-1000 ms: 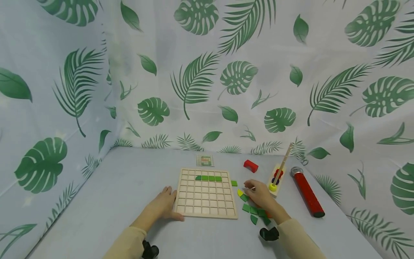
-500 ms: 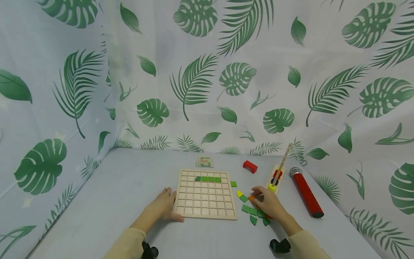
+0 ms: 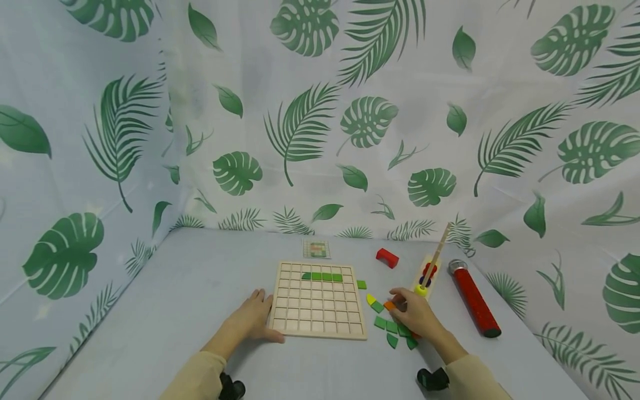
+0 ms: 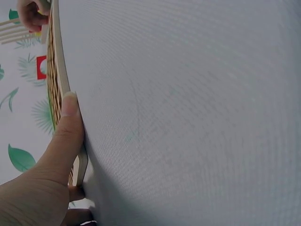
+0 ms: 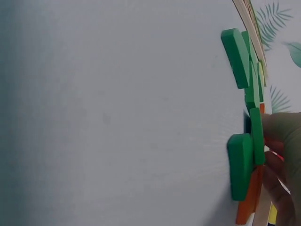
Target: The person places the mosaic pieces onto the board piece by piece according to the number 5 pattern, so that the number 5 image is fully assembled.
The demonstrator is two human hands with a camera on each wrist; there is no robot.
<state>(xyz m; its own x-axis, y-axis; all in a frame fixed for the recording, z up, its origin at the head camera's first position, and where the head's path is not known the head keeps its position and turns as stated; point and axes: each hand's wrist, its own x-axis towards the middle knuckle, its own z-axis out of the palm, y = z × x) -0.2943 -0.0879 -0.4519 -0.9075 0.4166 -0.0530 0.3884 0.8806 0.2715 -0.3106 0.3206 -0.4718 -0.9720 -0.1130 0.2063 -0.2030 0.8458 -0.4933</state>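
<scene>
In the head view my left hand [image 3: 254, 315] rests at the near left corner of a wooden grid board [image 3: 320, 334]. Its thumb lies along the board's front edge in the left wrist view, the other fingers at the left side. A row of green tiles [image 3: 326, 276] sits in the board's upper cells. Right of the board, my right hand [image 3: 416, 315] pinches an orange tile [image 3: 389, 305] between thumb and fingertips. Loose green tiles [image 3: 391, 326] lie beneath and in front of that hand; in the right wrist view, a rounded green tile [image 5: 240, 165] leans near the fingers.
A yellow-tipped tile [image 3: 370, 299] and a lone green tile [image 3: 361, 284] lie beside the board. Behind stand a red arch block [image 3: 387, 257], a pattern card [image 3: 316, 249] and a stacking toy [image 3: 429, 271] with upright rods. A red tube [image 3: 475, 300] lies far right.
My right hand has drawn back toward me and to the right, down to the orange tile, and has held still there for the last half second. My left hand stays in place.
</scene>
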